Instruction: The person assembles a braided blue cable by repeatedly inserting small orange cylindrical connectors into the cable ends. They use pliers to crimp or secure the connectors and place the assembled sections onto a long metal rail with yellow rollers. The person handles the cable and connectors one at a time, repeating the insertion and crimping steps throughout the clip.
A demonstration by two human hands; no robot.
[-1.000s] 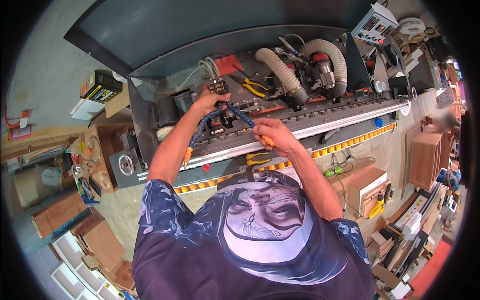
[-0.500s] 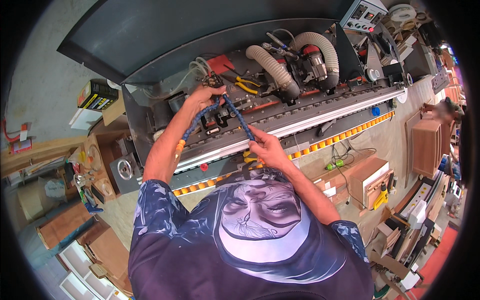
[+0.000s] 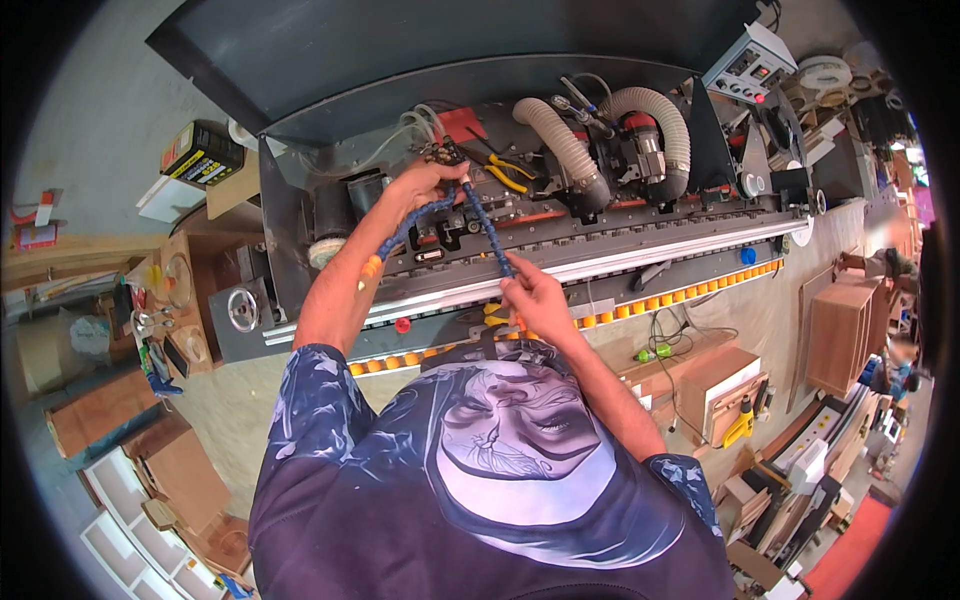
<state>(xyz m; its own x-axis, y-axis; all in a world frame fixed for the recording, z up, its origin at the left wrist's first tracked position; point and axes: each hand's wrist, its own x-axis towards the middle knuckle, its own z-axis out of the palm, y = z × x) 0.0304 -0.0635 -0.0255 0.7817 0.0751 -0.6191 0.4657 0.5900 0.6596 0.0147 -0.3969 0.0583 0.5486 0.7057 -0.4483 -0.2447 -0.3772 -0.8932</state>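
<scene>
Two blue segmented flexible hoses hang from a small valve block (image 3: 445, 152) inside a long dark machine. At the upper ends of the hoses, my left hand (image 3: 432, 183) is closed around the fittings just below the block; its exact grip is partly hidden. One blue hose (image 3: 404, 230) curves down beside my left forearm and ends in an orange nozzle (image 3: 371, 268). The straighter blue hose (image 3: 484, 224) runs down to my right hand (image 3: 537, 298), whose thumb and fingers pinch its lower part. Yellow-handled pliers (image 3: 506, 176) lie right of the valve block.
Two ribbed grey ducts (image 3: 560, 145) rise on the machine's right side. A white rail (image 3: 600, 268) and a row of orange rollers (image 3: 640, 308) run along its front. The raised dark cover (image 3: 400, 50) stands behind. A control box (image 3: 750, 63) sits at the far right.
The view has shifted, so the machine sits slightly farther right in the picture. Both hands keep their hold on the blue hoses, with little movement relative to the machine.
</scene>
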